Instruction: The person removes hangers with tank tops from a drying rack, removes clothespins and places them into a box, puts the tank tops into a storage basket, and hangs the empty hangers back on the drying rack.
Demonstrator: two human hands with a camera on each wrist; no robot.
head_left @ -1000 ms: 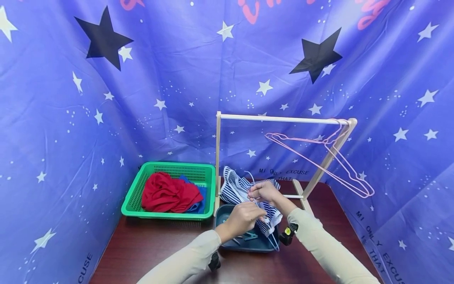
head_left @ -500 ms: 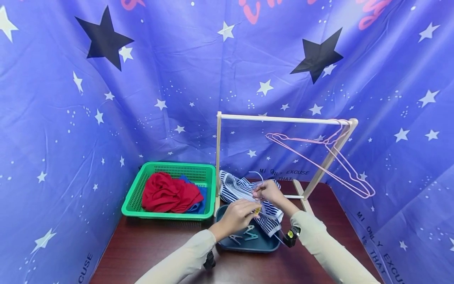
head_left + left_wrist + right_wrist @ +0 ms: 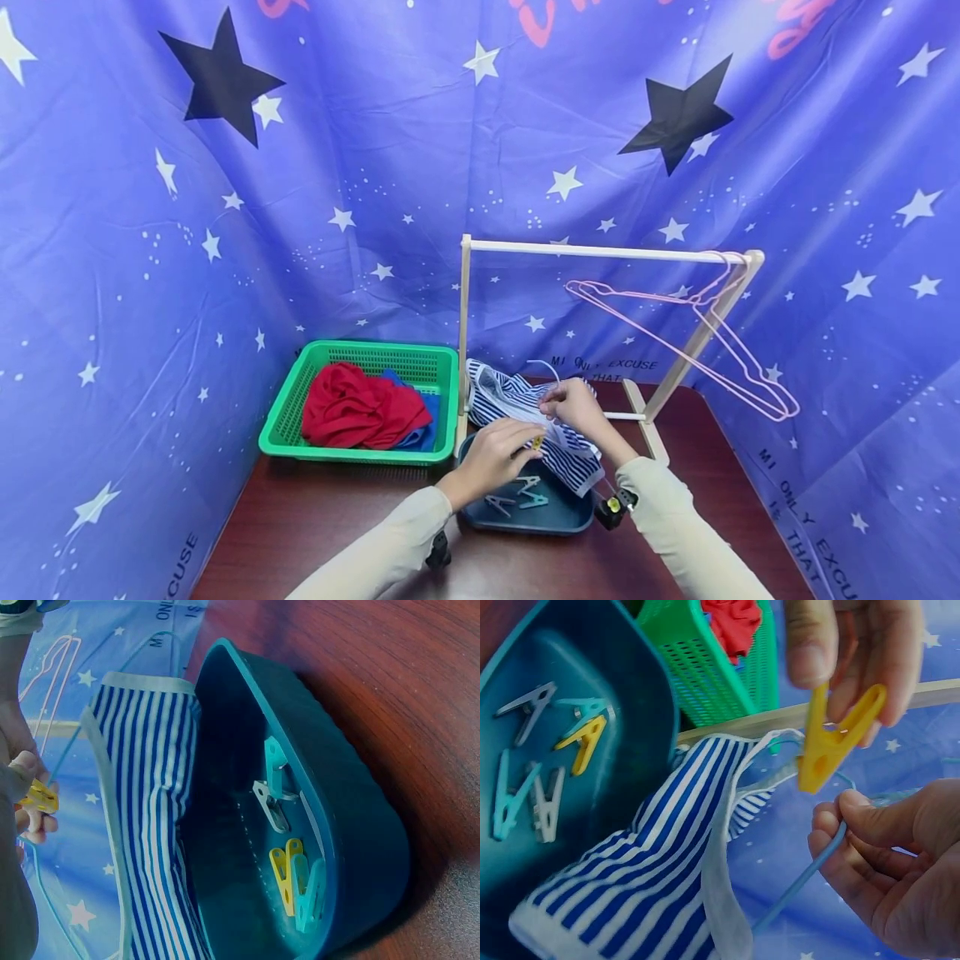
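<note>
My left hand (image 3: 491, 458) pinches a yellow clothespin (image 3: 829, 746) between thumb and fingers, its legs toward the fingers. My right hand (image 3: 577, 410) pinches the wire of a light blue hanger (image 3: 799, 889) near its neck. The hanger runs into a navy-and-white striped garment (image 3: 649, 855) with pale trim, which droops over the dark blue tray (image 3: 558, 518). In the right wrist view the clothespin is just above the right fingertips, apart from garment and wire. Grey, teal and yellow clothespins (image 3: 307, 892) lie loose in the tray.
A wooden rack (image 3: 585, 250) stands behind, with pink hangers (image 3: 637, 293) on its bar at the right end. To the left, a green basket (image 3: 281, 433) holds red cloth (image 3: 360, 408) and blue cloth (image 3: 427, 421). All stand on a brown table (image 3: 247, 517).
My left hand has drawn slightly left and away from the right hand, and the yellow clothespin in it has come into sight. The garment has sunk lower, with the hanger's hook now showing above it.
</note>
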